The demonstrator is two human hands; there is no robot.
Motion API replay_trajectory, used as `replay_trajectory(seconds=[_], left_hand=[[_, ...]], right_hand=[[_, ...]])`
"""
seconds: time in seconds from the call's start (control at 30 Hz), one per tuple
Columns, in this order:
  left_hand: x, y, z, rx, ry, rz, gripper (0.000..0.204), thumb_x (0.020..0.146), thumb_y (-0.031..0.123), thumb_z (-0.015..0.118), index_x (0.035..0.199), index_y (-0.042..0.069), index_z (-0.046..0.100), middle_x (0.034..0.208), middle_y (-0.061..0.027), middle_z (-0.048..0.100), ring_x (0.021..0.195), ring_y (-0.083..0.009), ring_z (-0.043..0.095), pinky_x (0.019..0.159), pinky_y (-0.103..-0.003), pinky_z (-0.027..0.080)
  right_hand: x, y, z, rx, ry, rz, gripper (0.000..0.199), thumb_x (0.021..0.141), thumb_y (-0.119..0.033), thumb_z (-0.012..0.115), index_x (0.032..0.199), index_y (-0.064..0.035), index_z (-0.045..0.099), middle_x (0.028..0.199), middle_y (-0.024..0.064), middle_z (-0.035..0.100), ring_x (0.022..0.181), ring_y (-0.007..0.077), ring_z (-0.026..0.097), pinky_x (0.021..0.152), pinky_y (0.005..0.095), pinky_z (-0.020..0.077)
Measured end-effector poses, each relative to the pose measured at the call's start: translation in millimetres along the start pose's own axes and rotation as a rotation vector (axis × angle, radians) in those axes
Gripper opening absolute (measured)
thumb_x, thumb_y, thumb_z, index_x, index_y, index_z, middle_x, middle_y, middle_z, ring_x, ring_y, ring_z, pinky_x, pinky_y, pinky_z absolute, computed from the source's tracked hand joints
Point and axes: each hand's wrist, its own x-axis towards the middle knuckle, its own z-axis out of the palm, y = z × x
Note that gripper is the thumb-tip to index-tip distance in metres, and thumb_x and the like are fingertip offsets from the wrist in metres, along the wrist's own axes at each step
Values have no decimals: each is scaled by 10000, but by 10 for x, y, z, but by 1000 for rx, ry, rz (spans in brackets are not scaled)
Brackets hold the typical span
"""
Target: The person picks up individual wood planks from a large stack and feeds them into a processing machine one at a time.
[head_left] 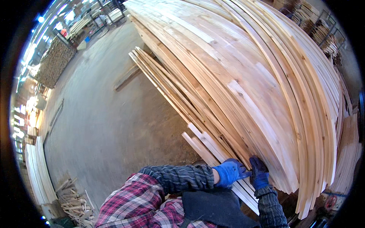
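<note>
My left hand (230, 172), in a blue glove, reaches rightward with its fingers curled at the near end of a long wooden board (213, 121). Beside it, my right hand (259, 174), in a darker blue glove, closes on the same board end from the right. The fingertips of both hands come close together, and the gloves partly hide the grip. The board lies along the left side of a large stack of pale planks (228, 57). Shorter pale strips (207, 142) lie under and left of my left hand.
Loose long boards (300, 114) rest on top of the stack. A single plank (127, 77) lies on the concrete floor (99, 102) to the left. Scrap pieces (74, 203) and white boards (38, 171) are at the lower left, and stacked timber (55, 64) stands farther off.
</note>
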Motion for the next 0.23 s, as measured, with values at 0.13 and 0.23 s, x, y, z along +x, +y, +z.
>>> replay_trajectory(seconds=[0.13, 0.23], left_hand=[[-359, -347, -306, -366, 228, -181, 573, 874, 250, 680, 1404, 106, 515, 978, -187, 695, 901, -332, 679, 842, -442, 538], [-642, -530, -381, -1309, 592, -555, 551, 962, 288, 660, 1464, 177, 464, 1306, -153, 643, 1107, -319, 667, 1013, -406, 501]], right_hand=[[37, 155, 126, 13, -141, 62, 660, 786, -122, 688, 1418, -95, 502, 1405, 199, 530, 1289, 378, 509, 1094, 479, 406], [33, 127, 131, 67, -178, 108, 695, 813, -157, 702, 1466, -146, 464, 1438, 194, 509, 1324, 354, 489, 1115, 464, 389]])
